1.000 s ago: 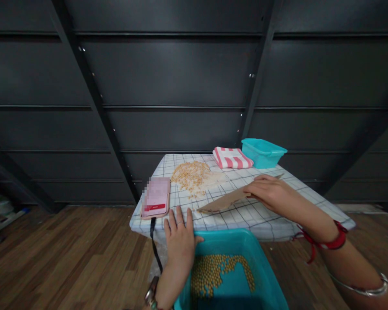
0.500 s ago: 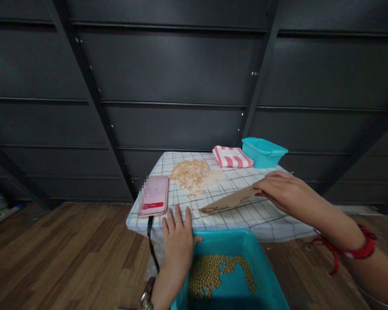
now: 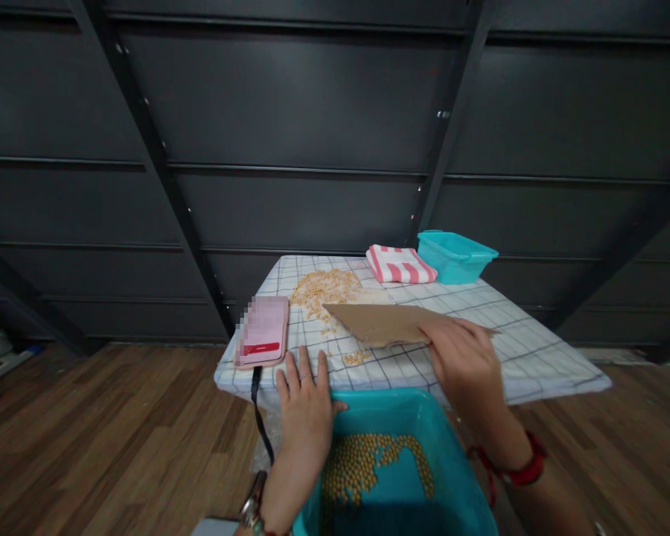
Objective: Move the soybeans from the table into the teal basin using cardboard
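Observation:
My right hand (image 3: 462, 359) grips a flat piece of brown cardboard (image 3: 377, 322), held nearly level just above the checked tablecloth (image 3: 528, 350). Beyond the cardboard's far corner lies a heap of yellow grains (image 3: 324, 287), and a few loose grains (image 3: 357, 357) lie near the table's front edge. My left hand (image 3: 307, 406) rests with fingers stretched out on the table edge, its thumb on the rim of a teal tub (image 3: 424, 406) held below the edge. The tub has a layer of yellow grains (image 3: 362, 465) in it.
A pink phone (image 3: 262, 332) lies at the table's left front with a black strap (image 3: 260, 417) hanging off the edge. A folded red-striped cloth (image 3: 400, 264) and a small teal box (image 3: 456, 256) stand at the back right. Dark metal panels rise behind; wooden floor surrounds the table.
My right hand drew back toward me and turned the cardboard from a slanted edge on the cloth to nearly flat. A few grains now lie near the table's front edge. The left hand stayed put.

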`<action>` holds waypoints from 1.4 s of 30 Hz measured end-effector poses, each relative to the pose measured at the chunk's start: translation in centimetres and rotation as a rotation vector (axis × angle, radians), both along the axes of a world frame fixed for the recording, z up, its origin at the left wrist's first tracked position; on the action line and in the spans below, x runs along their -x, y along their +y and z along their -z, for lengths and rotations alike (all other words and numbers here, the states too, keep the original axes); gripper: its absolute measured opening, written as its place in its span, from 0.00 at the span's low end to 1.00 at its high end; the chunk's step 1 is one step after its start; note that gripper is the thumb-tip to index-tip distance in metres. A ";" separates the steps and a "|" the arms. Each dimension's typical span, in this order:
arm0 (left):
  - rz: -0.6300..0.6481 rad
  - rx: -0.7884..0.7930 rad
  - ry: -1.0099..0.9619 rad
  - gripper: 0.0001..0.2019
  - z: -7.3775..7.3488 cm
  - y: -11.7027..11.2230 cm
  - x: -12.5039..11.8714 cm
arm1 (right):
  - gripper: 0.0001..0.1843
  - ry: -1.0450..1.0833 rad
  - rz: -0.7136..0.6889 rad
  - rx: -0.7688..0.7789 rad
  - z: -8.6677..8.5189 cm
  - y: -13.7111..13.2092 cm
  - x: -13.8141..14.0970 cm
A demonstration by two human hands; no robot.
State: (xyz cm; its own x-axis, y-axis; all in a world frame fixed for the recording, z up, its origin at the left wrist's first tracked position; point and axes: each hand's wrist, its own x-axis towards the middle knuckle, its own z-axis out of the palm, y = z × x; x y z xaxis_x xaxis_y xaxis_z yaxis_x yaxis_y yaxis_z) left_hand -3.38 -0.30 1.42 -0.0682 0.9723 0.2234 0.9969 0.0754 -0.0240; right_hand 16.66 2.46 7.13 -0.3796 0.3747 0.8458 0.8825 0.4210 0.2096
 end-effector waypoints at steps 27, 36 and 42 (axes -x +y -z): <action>-0.043 0.129 0.052 0.43 -0.4 -2.4 -2.0 | 0.19 0.117 -0.070 0.084 5.5 1.4 0.1; -0.023 0.048 0.021 0.35 -0.5 -1.6 -2.3 | 0.18 0.131 -0.073 0.083 4.8 0.7 -0.6; -0.018 -0.002 0.015 0.31 -0.9 -1.0 -1.8 | 0.21 0.100 -0.107 0.080 4.8 1.6 -0.6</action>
State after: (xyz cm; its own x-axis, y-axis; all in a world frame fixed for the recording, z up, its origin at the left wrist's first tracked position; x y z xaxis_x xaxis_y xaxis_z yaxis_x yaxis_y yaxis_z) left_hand -1.58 -1.25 2.31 -0.0822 0.9706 0.2263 0.9949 0.0932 -0.0383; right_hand 17.27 4.02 2.37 -0.3363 0.4049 0.8503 0.8467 0.5252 0.0848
